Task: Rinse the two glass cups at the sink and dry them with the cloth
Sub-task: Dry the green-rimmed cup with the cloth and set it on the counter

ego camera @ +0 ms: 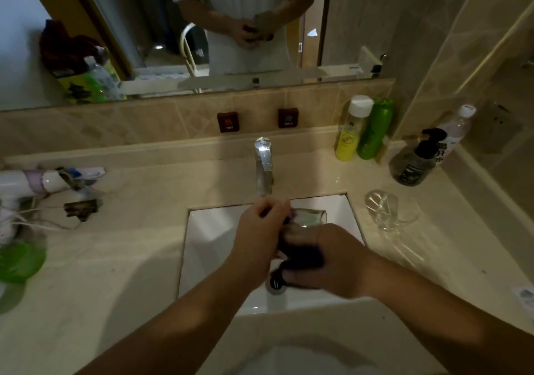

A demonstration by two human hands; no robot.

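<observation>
1. The sink (202,230) is our landmark: a white basin sunk into the pale counter (130,259), with the tap (263,166) at the middle of its far edge. We see no water running from the spout.
2. Our left hand (260,239) and right hand (332,262) meet over the middle of the sink, likely so that drips fall into the basin and not on the counter.
3. Between them sits a dark cloth (300,254), pressed round a glass cup (309,215) whose pale rim shows just past our fingers, toward the tap. We judge this to be the drying step.
4. The left hand curls round the cup and cloth on the tap side; the right hand's fingers wrap the cloth from the near side. Blur hides exactly where each finger lands.
5. The second glass cup (381,210) lies on its side on the counter just right of the sink, apart from both hands, within easy reach. Whether it is rinsed or dried we cannot tell.
</observation>
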